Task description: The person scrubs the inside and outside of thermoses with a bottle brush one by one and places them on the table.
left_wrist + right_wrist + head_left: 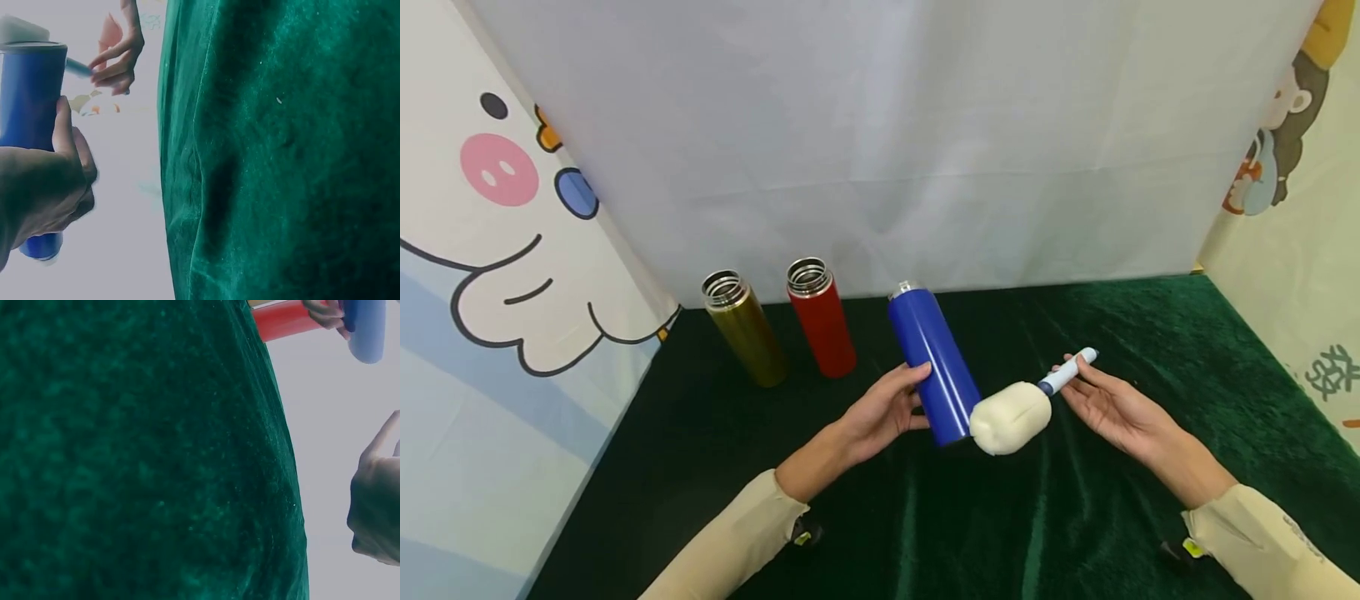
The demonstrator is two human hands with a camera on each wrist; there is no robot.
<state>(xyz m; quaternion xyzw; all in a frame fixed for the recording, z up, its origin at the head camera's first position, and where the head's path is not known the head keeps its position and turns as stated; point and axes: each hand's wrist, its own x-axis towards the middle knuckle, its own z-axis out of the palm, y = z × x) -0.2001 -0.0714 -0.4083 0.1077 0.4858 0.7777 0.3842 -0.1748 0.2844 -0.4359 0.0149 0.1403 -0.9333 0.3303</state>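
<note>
Head view: left hand grips blue bottle tilted over the green cloth, open mouth up and away; right hand pinches the brush handle, sponge head touching the bottle's near, closed base, its axis crossing the bottle's.

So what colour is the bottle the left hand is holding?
Blue bottle; the head view shows it best.
</note>
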